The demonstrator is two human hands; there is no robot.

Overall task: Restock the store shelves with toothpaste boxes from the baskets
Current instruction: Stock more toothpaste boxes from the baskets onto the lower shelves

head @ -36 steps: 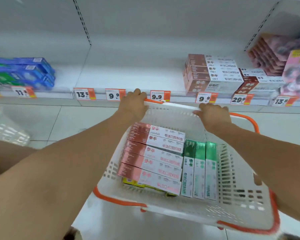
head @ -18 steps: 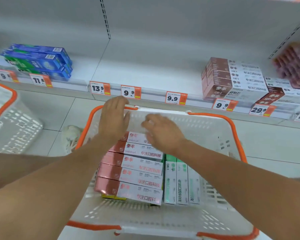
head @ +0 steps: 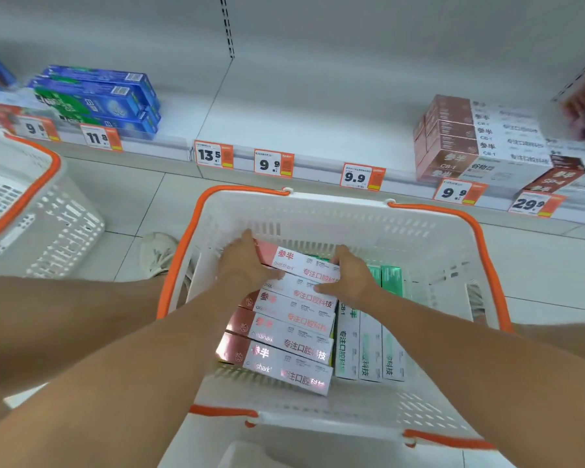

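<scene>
While the white basket [head: 321, 214] sits on the floor below the shelf [head: 284, 130], its topmost pink toothpaste box [head: 298, 263] is gripped at both ends. Its left end is clasped by the left hand [head: 247, 265], its right end by the right hand [head: 350, 276].

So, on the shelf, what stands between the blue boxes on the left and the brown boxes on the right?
In the head view, nothing: the shelf is bare between the blue boxes and the brown boxes. Only price tags line its front edge.
</scene>
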